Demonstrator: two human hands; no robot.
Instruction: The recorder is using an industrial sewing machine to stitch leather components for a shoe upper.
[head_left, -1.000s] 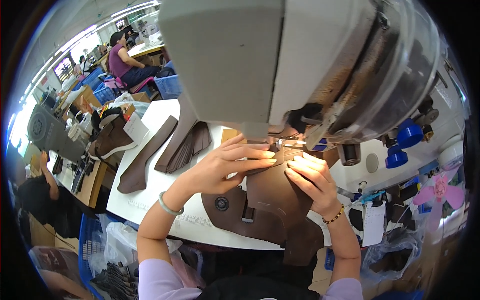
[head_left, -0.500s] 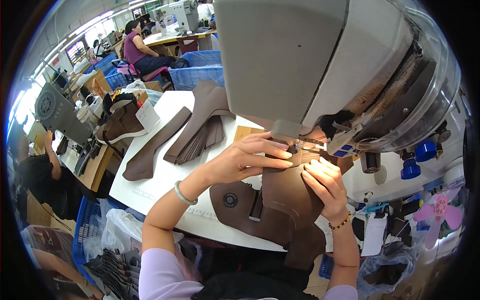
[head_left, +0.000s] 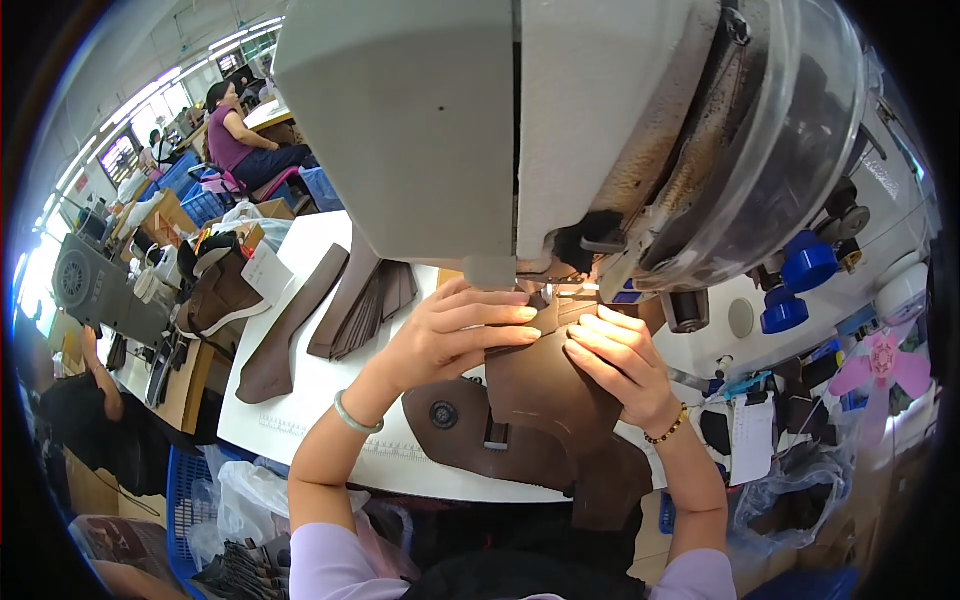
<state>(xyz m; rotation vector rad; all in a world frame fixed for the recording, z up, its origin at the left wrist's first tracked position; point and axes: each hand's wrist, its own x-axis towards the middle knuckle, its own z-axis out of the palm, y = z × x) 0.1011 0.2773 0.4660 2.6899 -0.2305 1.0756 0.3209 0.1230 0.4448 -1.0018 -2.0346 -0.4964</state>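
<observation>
A brown leather shoe upper (head_left: 545, 390) lies beneath the sewing machine's needle area, where a small lamp lights it. My left hand (head_left: 455, 330) holds its left side, fingers fairly straight and close together on top, the thumb hidden. On its right edge, my right hand (head_left: 625, 368) grips with bent fingers across the surface; its thumb is out of sight too. Part of the upper hangs over the table's near edge, and a round dark emblem (head_left: 443, 414) marks its left flap. The sewing machine head (head_left: 420, 130) looms over both hands, hiding the needle.
Left of my hands lie a stack of brown leather pieces (head_left: 365, 310) and one long curved piece (head_left: 290, 330) on the white table (head_left: 330, 430). Farther left are a brown shoe (head_left: 215, 295) and a blue basket (head_left: 183, 510). A pink fan (head_left: 880, 365) stands right. A seated person (head_left: 245, 140) is at the back.
The view has shifted, so the machine and table sit farther left in it. Both hands stay on the upper, at nearly the same spots beside the needle area.
</observation>
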